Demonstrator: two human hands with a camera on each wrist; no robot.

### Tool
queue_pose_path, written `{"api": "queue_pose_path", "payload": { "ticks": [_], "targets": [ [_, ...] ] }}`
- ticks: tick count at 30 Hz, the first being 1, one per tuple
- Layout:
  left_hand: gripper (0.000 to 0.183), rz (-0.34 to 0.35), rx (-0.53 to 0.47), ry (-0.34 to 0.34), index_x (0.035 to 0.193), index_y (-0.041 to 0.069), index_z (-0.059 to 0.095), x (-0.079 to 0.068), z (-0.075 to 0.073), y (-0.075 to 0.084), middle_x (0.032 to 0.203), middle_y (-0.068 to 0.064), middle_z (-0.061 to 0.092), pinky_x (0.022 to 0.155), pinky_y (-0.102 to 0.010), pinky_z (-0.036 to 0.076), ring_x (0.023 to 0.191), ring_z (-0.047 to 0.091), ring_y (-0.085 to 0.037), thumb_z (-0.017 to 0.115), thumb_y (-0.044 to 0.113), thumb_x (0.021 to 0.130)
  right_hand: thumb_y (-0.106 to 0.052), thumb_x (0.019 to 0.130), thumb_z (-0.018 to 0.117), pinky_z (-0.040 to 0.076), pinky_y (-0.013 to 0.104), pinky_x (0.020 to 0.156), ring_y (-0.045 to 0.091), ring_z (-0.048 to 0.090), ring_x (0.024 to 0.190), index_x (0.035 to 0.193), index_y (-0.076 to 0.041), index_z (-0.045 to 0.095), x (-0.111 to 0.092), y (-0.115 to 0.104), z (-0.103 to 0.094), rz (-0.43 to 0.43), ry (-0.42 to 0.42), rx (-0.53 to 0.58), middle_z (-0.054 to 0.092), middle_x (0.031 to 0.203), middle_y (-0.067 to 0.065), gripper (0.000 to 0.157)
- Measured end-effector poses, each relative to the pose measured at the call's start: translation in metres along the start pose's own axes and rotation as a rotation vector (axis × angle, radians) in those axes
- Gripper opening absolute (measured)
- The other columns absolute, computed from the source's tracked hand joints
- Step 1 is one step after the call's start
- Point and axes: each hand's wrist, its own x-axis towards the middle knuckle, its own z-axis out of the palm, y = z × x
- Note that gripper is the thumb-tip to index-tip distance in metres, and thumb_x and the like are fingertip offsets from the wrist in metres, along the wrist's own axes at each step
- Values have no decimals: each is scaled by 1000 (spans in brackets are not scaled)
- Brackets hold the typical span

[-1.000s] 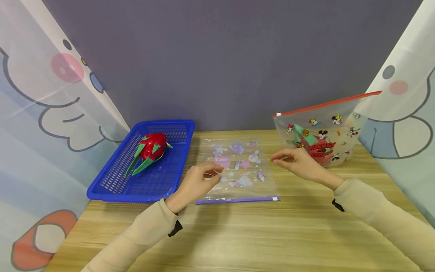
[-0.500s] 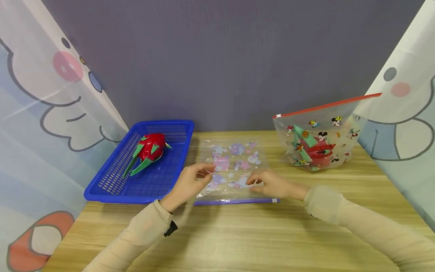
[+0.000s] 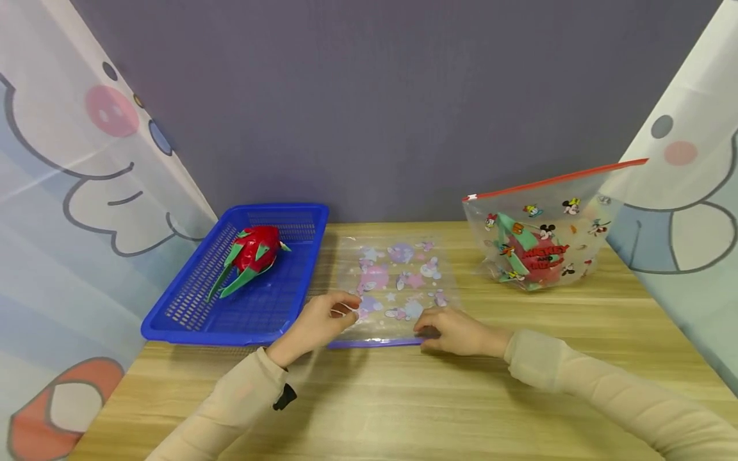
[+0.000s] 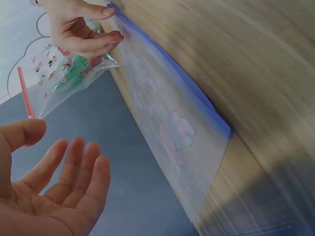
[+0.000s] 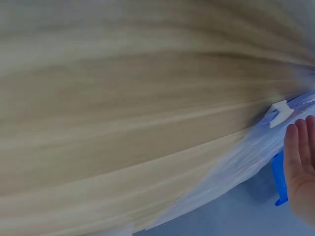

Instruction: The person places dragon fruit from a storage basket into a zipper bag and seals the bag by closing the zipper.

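A clear zip bag (image 3: 386, 275) with pastel prints lies flat on the table, its purple zip edge (image 3: 369, 344) toward me. Over its left side hovers my left hand (image 3: 323, 320), fingers loosely bent, thumb apart, holding nothing; the left wrist view also shows that hand (image 4: 59, 191) spread. At the bag's near right corner is my right hand (image 3: 452, 331). Its thumb and fingertips stand apart on either side of the zip edge, as the left wrist view shows. The white slider (image 5: 281, 114) sits close to the fingers in the right wrist view; the hand hides it in the head view.
A blue basket (image 3: 294, 320) at the left holds a red and green dragon-fruit-shaped item (image 3: 256, 253). At the right stands a cartoon-printed zip bag (image 3: 548, 224) with a red zip and a red-green item inside. A grey panel (image 3: 392, 115) closes the back.
My right hand has come from beside the red-zip bag leftward and toward me, down to the purple zip edge. The left hand has shifted slightly nearer and left.
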Motion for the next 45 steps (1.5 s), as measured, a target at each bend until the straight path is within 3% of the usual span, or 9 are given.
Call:
{"api": "queue_pose_path", "payload": {
  "ticks": [12,22,31,36,45],
  "targets": [
    [22,-22,-27,-33,107,9,65,-4,0,2,104,-9,67,78,-29,51,90,63,-18,60,12,85,-23,78,71,51,26,76,10,59,86,97,-9,68,2,-3,2,10,-36,-141,65,95,-3,24],
    [23,-20,-29,-45,107,6,65,-7,1,-1,104,-10,67,78,-28,51,90,63,-17,60,13,85,-18,79,70,50,20,72,8,59,80,95,-8,68,3,-4,3,16,-30,-81,65,91,-2,19],
    [24,-25,-24,-48,108,4,65,-9,2,-6,104,-11,67,77,-29,52,90,63,-18,60,12,86,-11,79,70,50,16,69,2,58,75,90,-8,69,4,5,7,72,-25,160,66,85,-3,12],
    [25,-48,-24,-53,109,5,65,-11,1,-5,104,-10,67,78,-30,51,90,63,-17,60,13,86,-11,79,69,50,16,70,3,60,75,90,-8,69,4,9,9,113,-36,230,67,85,-3,11],
    [23,-43,-27,-69,108,5,65,-12,2,-2,105,-10,67,78,-30,51,90,63,-18,60,14,86,-2,82,64,48,17,67,4,57,73,94,-4,69,9,4,-2,76,-89,96,67,86,2,14]
  ]
}}
